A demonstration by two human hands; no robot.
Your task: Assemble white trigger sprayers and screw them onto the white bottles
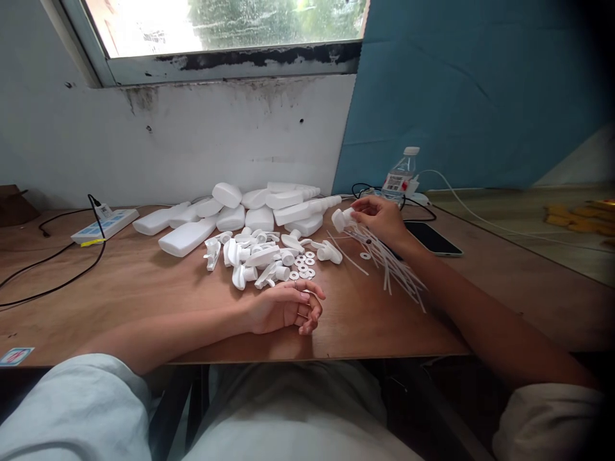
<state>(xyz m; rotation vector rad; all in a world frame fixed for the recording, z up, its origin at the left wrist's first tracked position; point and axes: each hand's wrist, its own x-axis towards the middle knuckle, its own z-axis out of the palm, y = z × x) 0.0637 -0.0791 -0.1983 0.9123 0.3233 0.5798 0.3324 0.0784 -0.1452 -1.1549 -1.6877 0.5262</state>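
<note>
My right hand [382,221] is raised above the wooden table, its fingers closed on a white trigger spray head [343,219]. Below it lies a loose bundle of thin white dip tubes [387,262]. Resting near the front edge, my left hand [291,307] has its fingers loosely curled and apart, with nothing in them. Just beyond it are small white ring washers [302,264] and a heap of white trigger spray heads [262,253]. Several white plastic bottles [187,235] lie on their sides behind that heap.
A power strip [106,225] with black cables lies at the left. At the right are a phone [433,238] and, behind it, a clear water bottle [401,173] among cables. The wall and a window [230,29] rise behind the table [144,298]. One washer [365,255] lies by the tubes.
</note>
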